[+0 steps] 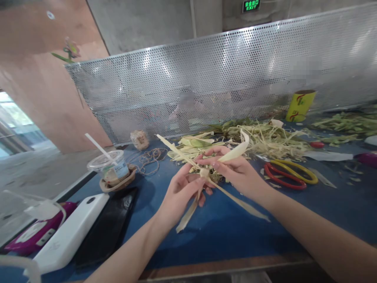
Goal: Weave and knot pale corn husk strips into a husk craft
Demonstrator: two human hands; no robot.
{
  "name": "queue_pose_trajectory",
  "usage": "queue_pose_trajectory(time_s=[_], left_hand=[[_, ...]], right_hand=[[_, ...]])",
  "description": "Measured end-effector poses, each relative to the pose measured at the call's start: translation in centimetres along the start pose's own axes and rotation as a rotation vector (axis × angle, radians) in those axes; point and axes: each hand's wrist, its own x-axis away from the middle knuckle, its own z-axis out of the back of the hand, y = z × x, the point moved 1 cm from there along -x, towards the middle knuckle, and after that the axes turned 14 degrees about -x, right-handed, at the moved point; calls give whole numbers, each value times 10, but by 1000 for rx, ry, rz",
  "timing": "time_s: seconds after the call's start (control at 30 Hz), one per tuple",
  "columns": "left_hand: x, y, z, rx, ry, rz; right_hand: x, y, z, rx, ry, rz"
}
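Observation:
Between my two hands, above the blue tabletop, is a bundle of pale corn husk strips [204, 173] joined at a small knot, with loose ends sticking out several ways. My left hand [184, 186] pinches the bundle near the knot, thumb on top. Fingers of my right hand [228, 165] close on a wider curled husk strip [237, 152] at the bundle's upper right. Just beyond my hands lies a pile of corn husks [194, 143], partly hidden by them. A larger heap of shredded husk [265, 139] spreads to its right.
Scissors with red and yellow handles [285, 175] lie to the right. At left are a plastic cup [113, 167] with a straw, twine [150, 160], a black phone-like slab [107, 226], a white power bank [72, 232] and a purple power strip [41, 232]. A perforated metal screen [206, 78] stands behind.

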Motion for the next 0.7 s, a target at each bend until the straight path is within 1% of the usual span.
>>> queue_pose_trajectory(time_s=[0.07, 0.17, 0.23, 0.33, 0.4, 0.57, 0.63, 0.7], left_hand=[[-2, -1, 0, -30, 44, 9], [-4, -2, 0, -78, 105, 64], [-5, -2, -1, -41, 101, 95], [-4, -2, -1, 17, 69, 124], [-3, -2, 0, 14, 76, 130], [-2, -1, 3, -26, 130, 137], [-2, 1, 2, -22, 141, 129], [-3, 2, 1, -19, 152, 127]], right_hand=[[1, 1, -1, 47, 20, -36], [3, 4, -2, 92, 18, -88], [3, 6, -3, 70, 13, -114], [2, 8, -3, -58, 49, -144], [1, 8, 0, -122, 74, -149], [-2, 2, 12, -91, 182, -159], [-2, 0, 15, -93, 182, -183], [-2, -1, 15, -156, 168, -207]])
